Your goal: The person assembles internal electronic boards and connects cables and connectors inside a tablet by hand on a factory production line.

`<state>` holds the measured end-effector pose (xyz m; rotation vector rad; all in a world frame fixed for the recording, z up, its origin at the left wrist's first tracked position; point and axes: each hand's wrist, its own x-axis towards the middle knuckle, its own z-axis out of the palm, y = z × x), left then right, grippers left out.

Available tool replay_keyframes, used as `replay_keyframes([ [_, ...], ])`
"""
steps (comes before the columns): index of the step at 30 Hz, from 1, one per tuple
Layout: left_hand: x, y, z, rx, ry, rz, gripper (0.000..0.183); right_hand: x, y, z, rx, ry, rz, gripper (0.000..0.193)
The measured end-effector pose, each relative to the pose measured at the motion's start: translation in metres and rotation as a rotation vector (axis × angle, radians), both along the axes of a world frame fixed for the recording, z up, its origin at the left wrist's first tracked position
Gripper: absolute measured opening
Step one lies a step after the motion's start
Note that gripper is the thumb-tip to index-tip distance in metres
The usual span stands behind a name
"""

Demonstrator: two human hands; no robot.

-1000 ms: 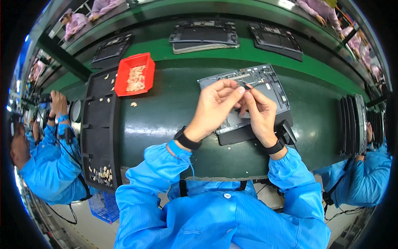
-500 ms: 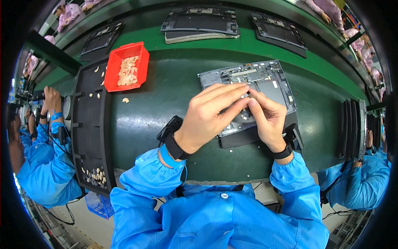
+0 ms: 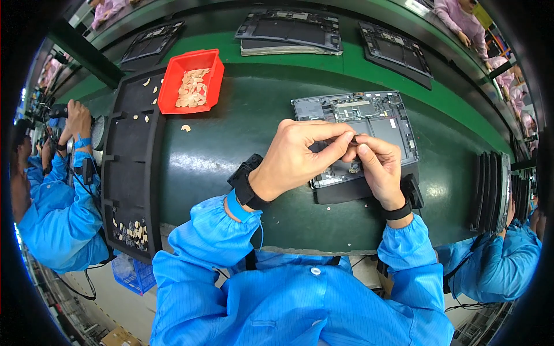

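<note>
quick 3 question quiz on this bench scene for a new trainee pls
1. True or false: both hands meet over the open device.
2. What colour is the bin of small parts? A blue, B red, C yellow.
3. On which side of the device does the long black tray lie, by the person's own left and right?

Key
1. True: the left hand and right hand touch fingertips above the device and pinch something too small to identify.
2. B, red.
3. On the left, with the bin resting at its far end.
</note>
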<state>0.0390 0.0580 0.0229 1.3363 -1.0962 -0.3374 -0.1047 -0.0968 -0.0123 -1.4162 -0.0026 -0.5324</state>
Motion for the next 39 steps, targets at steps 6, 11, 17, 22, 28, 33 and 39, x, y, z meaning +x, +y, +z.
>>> replay_keyframes([
  [6,0.014,0.001,-0.004,-0.088,-0.385,0.005,0.013,0.0,0.001,0.003,-0.063,0.046,0.03,0.022],
  [11,0.027,0.007,0.001,-0.096,-0.577,0.128,0.014,0.001,0.002,0.004,-0.13,0.084,-0.013,0.023],
  [17,0.042,0.012,0.011,-0.099,-0.505,0.365,0.008,-0.005,0.001,0.01,0.029,0.221,-0.046,0.03],
  [22,0.023,0.011,0.004,-0.031,-0.349,0.039,0.02,0.001,0.004,0.002,-0.09,0.112,-0.043,0.03],
  [28,0.021,0.006,-0.003,-0.036,-0.354,-0.004,0.02,0.0,0.005,0.004,-0.079,0.094,-0.014,0.028],
  [33,0.023,0.007,-0.007,-0.044,-0.348,0.009,0.018,-0.001,0.004,0.005,-0.14,0.131,0.005,0.027],
  [39,0.032,0.022,0.01,0.052,-0.496,0.099,0.016,0.004,0.009,0.004,-0.121,0.128,0.029,0.024],
])
